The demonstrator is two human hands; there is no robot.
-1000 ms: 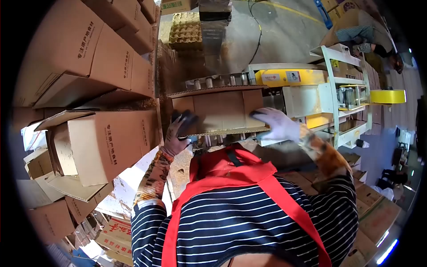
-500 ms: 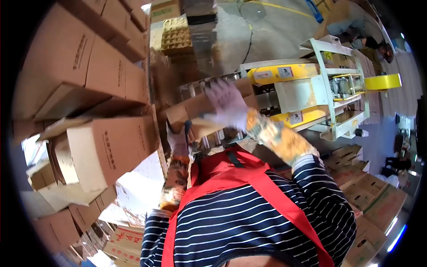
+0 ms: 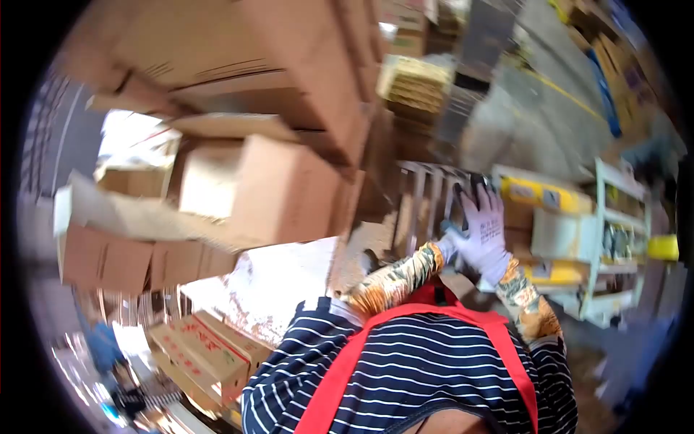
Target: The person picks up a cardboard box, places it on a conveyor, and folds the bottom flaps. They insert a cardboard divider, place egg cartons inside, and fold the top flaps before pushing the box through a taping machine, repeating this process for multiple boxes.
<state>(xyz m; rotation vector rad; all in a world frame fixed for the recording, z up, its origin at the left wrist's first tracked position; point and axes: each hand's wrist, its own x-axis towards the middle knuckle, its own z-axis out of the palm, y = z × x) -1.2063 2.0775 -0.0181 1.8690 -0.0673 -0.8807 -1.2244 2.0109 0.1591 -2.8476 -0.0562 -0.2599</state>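
My right hand (image 3: 483,235), in a pale glove with dark fingertips, is open with its fingers spread over the end of the roller conveyor (image 3: 421,195). Partly behind it is my left hand (image 3: 448,244), also gloved, its fingers mostly hidden and blurred. Just right of the hands, a brown cardboard box (image 3: 516,220) lies between the yellow side rails (image 3: 546,194) of a white-framed taping machine (image 3: 601,231). The right palm overlaps the near end of that box in this view.
An open carton (image 3: 282,192) stands at the left, beside large stacked cartons (image 3: 318,65). Below it is a white worktop (image 3: 282,282) with brown stains. Egg trays (image 3: 418,81) are stacked at the back. A printed carton (image 3: 206,354) sits lower left.
The view has swung left. The box has moved along the rollers to between the machine's rails. My left hand has left the box's side and come up beside my right hand.
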